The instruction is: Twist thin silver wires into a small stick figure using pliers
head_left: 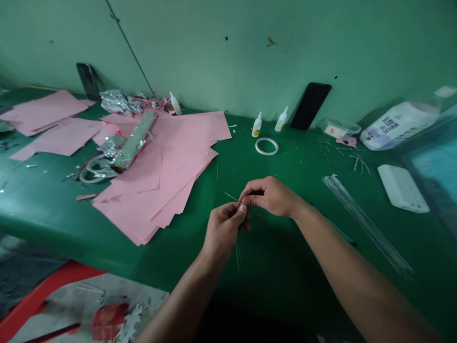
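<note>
Near the middle of the green table, my left hand point(223, 226) pinches several thin wires point(237, 257), whose loose ends hang below the fingers. My right hand point(269, 194) is closed at the same spot, fingertips touching those of the left. A short twisted piece of the wire sticks out to the upper left of the fingers. The exact point where the wires meet is hidden by the fingertips. To the right lies a bundle of straight wires point(367, 224), and behind it are small branched pieces of twisted wire point(359, 163).
Pink paper sheets point(171, 166) cover the left, with crumpled foil point(119, 102) and a tape roll point(96, 170) on them. Glue bottles point(257, 125), a white ring point(266, 146) and a phone point(310, 105) stand towards the wall. A white power bank point(402, 188) and a white pouch point(400, 126) lie right.
</note>
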The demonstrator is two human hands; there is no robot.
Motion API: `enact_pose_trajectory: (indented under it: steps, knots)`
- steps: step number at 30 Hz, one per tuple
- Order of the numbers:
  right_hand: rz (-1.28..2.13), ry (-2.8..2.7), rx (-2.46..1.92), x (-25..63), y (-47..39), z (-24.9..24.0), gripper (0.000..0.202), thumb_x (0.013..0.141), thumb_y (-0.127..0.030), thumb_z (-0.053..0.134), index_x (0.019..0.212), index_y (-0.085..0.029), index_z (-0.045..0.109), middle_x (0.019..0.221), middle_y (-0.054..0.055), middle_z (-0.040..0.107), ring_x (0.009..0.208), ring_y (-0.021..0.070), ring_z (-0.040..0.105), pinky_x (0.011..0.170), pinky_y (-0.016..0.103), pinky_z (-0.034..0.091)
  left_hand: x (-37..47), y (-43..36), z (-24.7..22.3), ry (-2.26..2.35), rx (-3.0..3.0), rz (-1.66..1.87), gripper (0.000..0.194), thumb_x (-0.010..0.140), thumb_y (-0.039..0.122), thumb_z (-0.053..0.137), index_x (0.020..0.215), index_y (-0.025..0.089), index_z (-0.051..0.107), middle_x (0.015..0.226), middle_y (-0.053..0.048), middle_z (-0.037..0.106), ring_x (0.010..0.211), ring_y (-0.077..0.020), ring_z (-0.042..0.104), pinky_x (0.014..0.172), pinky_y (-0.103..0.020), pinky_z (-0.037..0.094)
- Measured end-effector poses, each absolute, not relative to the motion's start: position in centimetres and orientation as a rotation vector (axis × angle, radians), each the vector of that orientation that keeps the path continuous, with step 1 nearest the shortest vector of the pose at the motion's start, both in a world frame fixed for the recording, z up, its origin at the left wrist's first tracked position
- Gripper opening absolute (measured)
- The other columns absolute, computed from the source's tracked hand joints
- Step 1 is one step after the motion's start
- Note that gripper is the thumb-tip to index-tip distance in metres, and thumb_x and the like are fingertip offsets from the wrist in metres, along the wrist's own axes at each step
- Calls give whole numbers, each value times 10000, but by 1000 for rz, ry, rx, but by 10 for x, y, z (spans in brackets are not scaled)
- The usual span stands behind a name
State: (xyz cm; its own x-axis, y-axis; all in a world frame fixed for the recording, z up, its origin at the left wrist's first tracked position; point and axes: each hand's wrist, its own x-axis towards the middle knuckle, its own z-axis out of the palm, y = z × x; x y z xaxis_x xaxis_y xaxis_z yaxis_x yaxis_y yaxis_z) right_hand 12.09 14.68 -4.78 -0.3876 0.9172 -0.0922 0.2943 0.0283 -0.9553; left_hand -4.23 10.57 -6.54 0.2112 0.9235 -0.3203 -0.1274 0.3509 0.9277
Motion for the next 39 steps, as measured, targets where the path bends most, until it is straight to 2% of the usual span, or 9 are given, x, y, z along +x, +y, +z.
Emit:
enact_pose_trajectory:
  steps: [4,7,11,15,22,26,32,36,39]
  knots:
    - [1292,-1698,-1351,121,149,-61,219,823,-391,707,890,-185,738,806,40,736,752,172,673,663,294,521,-41,104,-72,1162,970,916,267,827,393,646,825,131,698,704,-36,657,586,-153,642,546,-259,487]
    - [1092,-1819,-1472,118,154,-72,225,844,-388,689,913,-179,737,790,41,732,711,161,662,622,276,511,-46,101,-78,1315,1356,809,265,891,357,573,895,150,739,733,-63,704,647,-197,667,568,-288,485]
    - [845,-1965,-1559,116,158,-81,202,853,-356,696,947,-187,752,873,75,728,774,187,654,698,325,511,-63,97,-85,1639,2067,834,215,883,297,608,973,160,747,853,-110,749,784,-270,658,658,-369,492]
    - [710,-1966,-1621,123,140,-86,226,918,-317,619,1081,-189,710,1059,118,697,906,221,656,766,374,530,-83,98,-88,1707,2409,835,186,908,277,601,990,164,723,878,-107,722,809,-265,613,713,-413,512]
    - [313,-2205,-1625,124,93,-94,319,932,-217,581,1243,-213,656,1232,141,635,1142,330,569,914,537,492,-94,116,-91,1168,2686,482,425,917,357,630,1310,201,596,1407,-112,590,1333,-343,476,1070,-562,408]
    - [212,-2256,-1611,126,103,-100,302,935,-162,557,1193,-229,700,1272,128,633,1146,333,555,889,523,468,-78,121,-94,1281,2617,403,565,902,472,621,1373,172,534,1413,-131,584,1341,-360,476,1113,-602,346]
    - [123,-2176,-1579,131,117,-111,220,961,-199,542,1039,-206,747,981,99,703,913,253,594,808,419,445,-73,110,-95,1313,2553,455,570,895,444,628,1374,153,520,1442,-167,525,1350,-365,443,1126,-597,329]
    - [97,-2150,-1544,129,113,-117,199,970,-233,545,966,-174,734,894,82,700,846,220,606,796,386,435,-79,78,-93,1351,2462,548,330,901,366,636,1169,173,647,1165,-136,648,1105,-316,567,957,-518,454]
    - [107,-2148,-1517,129,114,-121,187,973,-215,537,947,-178,719,898,68,701,829,199,619,788,370,432,-80,52,-87,1378,2393,551,158,937,303,589,894,195,695,876,-63,677,846,-237,601,852,-458,445]
